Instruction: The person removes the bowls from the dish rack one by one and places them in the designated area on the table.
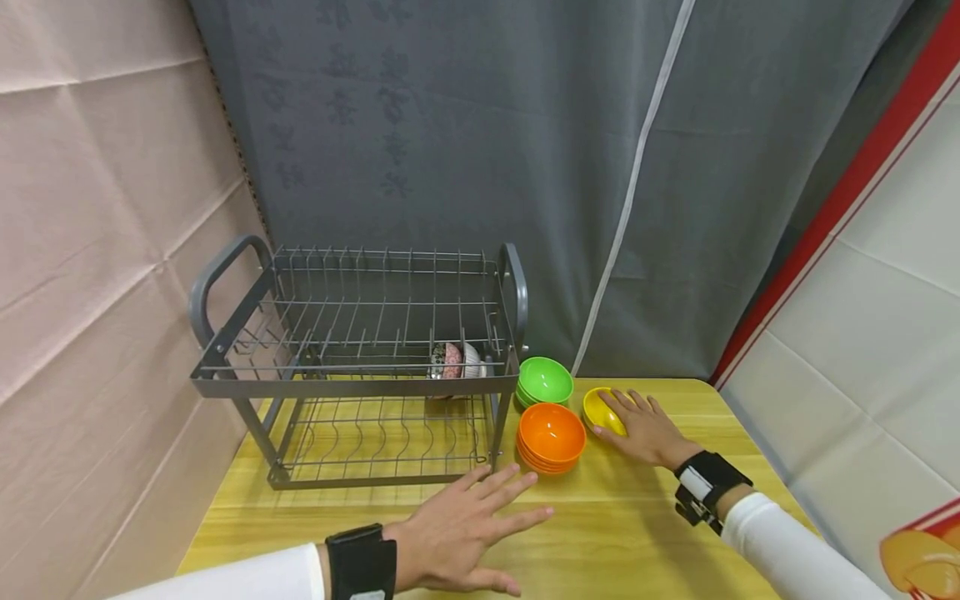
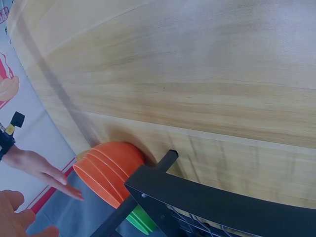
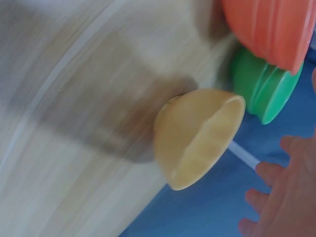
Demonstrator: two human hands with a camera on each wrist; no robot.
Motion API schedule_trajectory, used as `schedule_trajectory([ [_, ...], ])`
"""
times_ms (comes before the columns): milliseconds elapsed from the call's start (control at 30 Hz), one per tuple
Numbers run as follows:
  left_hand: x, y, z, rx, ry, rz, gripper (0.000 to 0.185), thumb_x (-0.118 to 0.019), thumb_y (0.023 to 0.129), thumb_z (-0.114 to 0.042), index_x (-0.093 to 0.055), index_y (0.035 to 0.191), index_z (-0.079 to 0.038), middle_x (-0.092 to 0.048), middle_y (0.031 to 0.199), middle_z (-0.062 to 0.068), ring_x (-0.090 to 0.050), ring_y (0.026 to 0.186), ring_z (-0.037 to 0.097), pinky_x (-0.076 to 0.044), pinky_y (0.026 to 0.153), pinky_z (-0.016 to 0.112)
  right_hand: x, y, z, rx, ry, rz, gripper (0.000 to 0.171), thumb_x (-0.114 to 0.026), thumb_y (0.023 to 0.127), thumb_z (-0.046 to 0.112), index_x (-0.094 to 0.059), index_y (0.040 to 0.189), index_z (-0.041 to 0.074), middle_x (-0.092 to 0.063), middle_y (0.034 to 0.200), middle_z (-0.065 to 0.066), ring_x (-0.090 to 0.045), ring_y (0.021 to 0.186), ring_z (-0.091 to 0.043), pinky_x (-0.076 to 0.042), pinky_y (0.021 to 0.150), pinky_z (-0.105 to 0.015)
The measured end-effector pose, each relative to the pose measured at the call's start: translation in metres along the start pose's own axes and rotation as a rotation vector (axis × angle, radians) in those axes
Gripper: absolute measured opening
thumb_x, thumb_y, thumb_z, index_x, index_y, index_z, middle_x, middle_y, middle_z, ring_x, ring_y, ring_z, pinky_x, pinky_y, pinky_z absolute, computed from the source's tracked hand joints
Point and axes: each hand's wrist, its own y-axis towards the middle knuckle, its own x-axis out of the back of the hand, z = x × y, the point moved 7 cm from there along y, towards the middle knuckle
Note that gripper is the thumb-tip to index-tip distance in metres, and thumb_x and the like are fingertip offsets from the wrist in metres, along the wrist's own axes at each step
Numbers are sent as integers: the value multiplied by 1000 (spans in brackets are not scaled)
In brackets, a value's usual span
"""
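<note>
The right hand (image 1: 643, 432) is hovering, fingers spread, over the yellow bowl (image 1: 598, 410), which is sitting right of the orange bowls (image 1: 552, 435)! The left hand (image 1: 463, 532) is hanging nearer, fingers spread. Seemingly we're watching a reach; a rim pinch is probably being called for next.

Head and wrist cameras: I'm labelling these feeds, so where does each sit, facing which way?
Head: worn on the head, looking forward and down at the dish rack and table; the left hand and right hand show.
Left wrist: on that wrist, looking across the table at the orange bowls; part of the left hand shows lower left, the right hand beyond.
Right wrist: on that wrist, looking at the yellow bowl; right hand lower right.
Shared: both wrist views show orange bowls and green bowls.
</note>
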Motion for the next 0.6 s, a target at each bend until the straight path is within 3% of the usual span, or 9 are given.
schedule_trajectory([
  [300, -1, -1, 2, 15, -15, 4, 84, -37, 94, -78, -17, 163, -34, -22, 170, 8, -32, 154, 28, -42, 117, 47, 15, -15, 34, 105, -2, -52, 75, -58, 97, 55, -41, 155, 12, -42, 158, -23, -32, 147, -54, -19, 117, -75],
  [600, 0, -5, 7, 42, -50, 20, 81, -31, 96, -77, -17, 163, -34, -21, 170, 8, -31, 154, 28, -43, 117, 49, 22, -29, 64, 206, -2, -92, 74, -61, 95, 55, -41, 156, 16, -43, 159, -17, -30, 149, -50, -16, 120, -71],
])
